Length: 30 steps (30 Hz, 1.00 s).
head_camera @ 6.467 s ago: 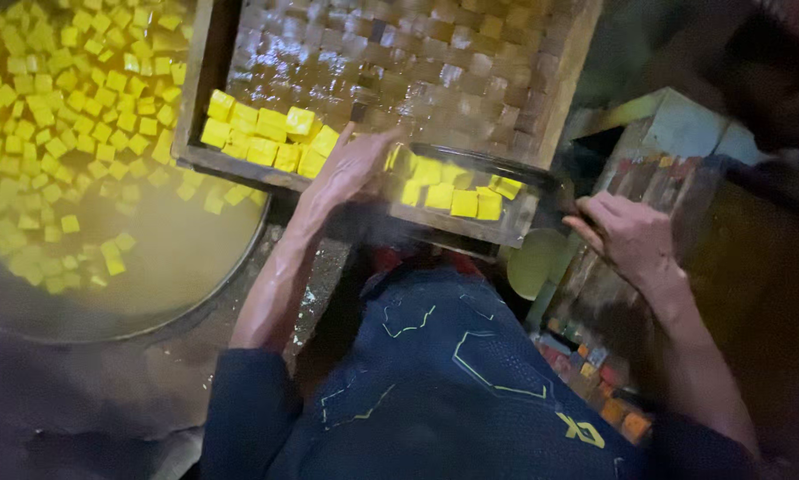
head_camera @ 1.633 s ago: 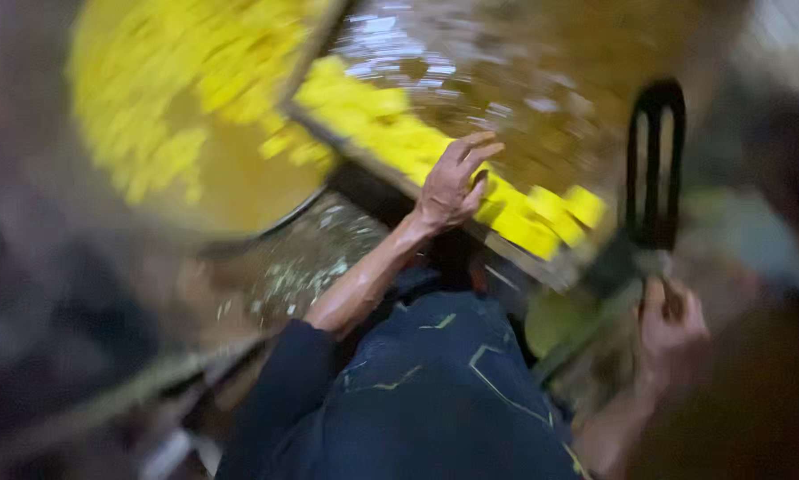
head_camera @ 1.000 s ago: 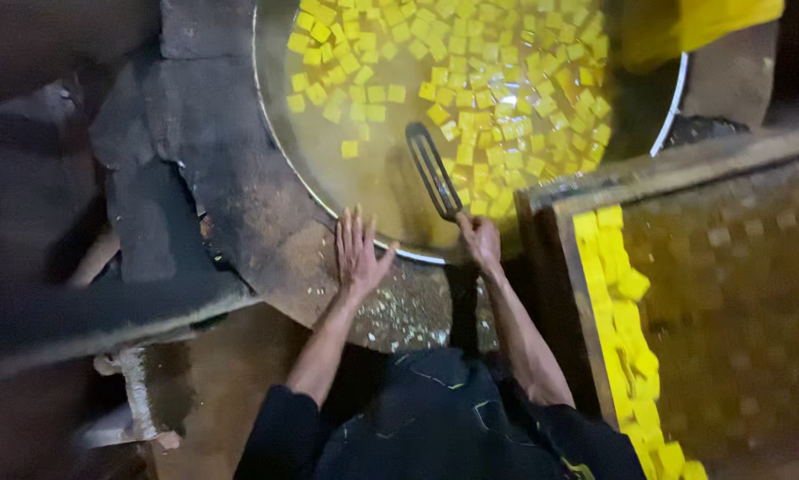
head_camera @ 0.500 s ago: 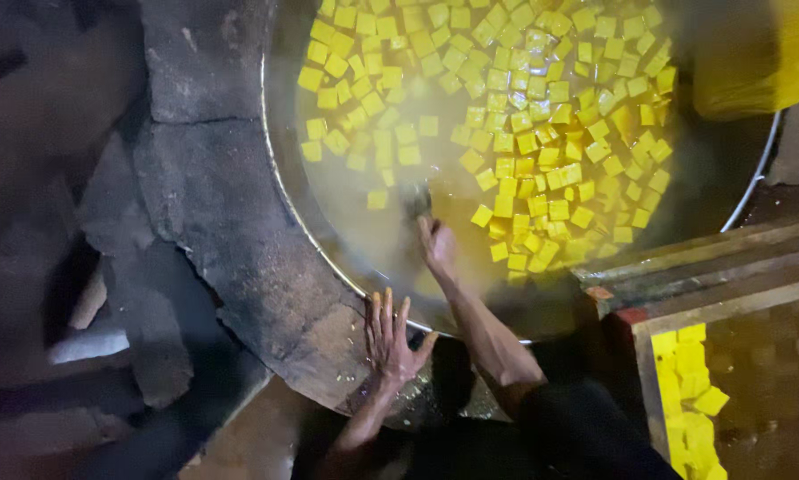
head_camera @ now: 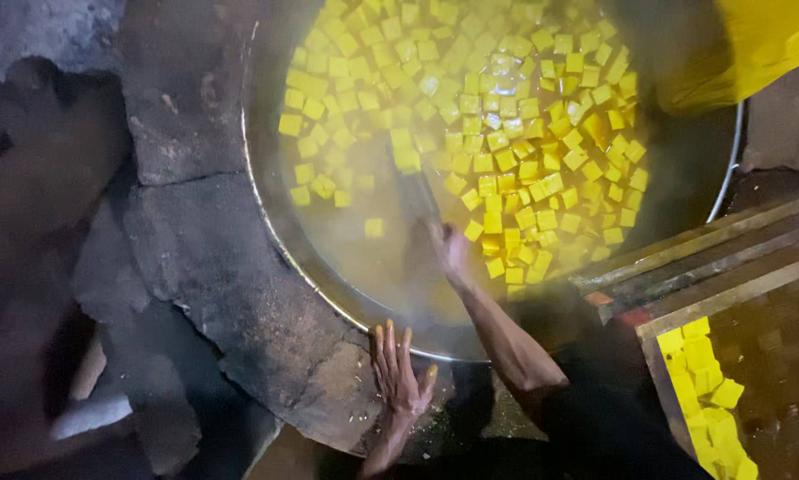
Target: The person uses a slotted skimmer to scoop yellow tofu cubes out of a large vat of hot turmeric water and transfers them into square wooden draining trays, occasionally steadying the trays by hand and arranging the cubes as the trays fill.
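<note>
Steam hangs over the big round pan (head_camera: 275, 222), and your right hand (head_camera: 448, 253) is out over its near part, closed around the dark handle of a tool (head_camera: 417, 200) that runs up and away from you into the yellow liquid. How tightly those fingers wrap it you cannot quite make out through the haze, but they are curled on the handle. Your left hand (head_camera: 399, 373) lies flat, fingers spread wide, on the cracked stone surround (head_camera: 213, 258), just at the pan's near rim, holding nothing.

Most of the yellow cubes (head_camera: 506, 133) float in the far and right parts of the pan, packed close. The near-left stretch of liquid holds only a few strays, and the tool's end sits at the edge of that gap.

On the near right, the wooden tray (head_camera: 675, 276) carries one short column of yellow pieces (head_camera: 706, 400) along its left side. The rest of its gridded floor looks unfilled. Judging by that, the work with the cubes is in an early or middle stretch: a great many are in the pan, few on the tray.
</note>
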Each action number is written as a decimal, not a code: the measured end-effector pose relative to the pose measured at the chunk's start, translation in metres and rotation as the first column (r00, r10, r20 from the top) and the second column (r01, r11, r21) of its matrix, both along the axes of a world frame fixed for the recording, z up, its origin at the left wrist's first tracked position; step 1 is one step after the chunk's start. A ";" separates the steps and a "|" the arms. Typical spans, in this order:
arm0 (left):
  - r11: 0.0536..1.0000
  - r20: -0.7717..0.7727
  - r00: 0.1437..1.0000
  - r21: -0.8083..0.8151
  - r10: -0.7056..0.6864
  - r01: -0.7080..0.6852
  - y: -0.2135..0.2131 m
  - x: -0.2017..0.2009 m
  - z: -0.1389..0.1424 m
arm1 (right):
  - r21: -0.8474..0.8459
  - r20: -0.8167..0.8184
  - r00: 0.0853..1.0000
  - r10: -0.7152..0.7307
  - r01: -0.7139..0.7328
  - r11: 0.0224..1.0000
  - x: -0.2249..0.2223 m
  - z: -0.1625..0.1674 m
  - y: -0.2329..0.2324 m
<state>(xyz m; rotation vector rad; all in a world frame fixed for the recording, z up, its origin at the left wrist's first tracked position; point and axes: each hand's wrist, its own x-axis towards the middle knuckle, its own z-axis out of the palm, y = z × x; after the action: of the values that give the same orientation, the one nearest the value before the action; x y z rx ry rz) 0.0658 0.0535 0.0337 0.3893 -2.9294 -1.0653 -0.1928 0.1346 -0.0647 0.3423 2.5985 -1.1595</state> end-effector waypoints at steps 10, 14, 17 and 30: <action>0.998 0.010 1.000 -0.058 -0.012 0.012 0.000 -0.003 0.006 | 0.218 -0.006 0.991 0.135 -0.130 0.967 -0.051 0.019 0.059; 0.999 -0.016 1.000 -0.050 -0.020 0.019 0.000 -0.002 0.008 | 0.216 -0.066 0.977 0.203 -0.185 0.959 -0.096 0.010 0.044; 0.999 -0.021 1.000 -0.043 0.012 -0.013 0.001 -0.001 0.006 | 0.160 -0.119 0.964 0.237 -0.217 0.963 -0.139 0.005 0.017; 0.999 -0.049 0.998 -0.020 0.040 -0.041 0.002 0.004 -0.003 | -0.481 -0.096 0.994 -0.052 0.000 0.877 -0.074 0.163 0.017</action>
<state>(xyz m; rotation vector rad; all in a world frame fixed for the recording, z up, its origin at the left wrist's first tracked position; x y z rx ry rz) 0.0697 0.0559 0.0303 0.4145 -2.8753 -1.0233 -0.2670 0.1518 0.0981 0.2094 2.2789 -1.8179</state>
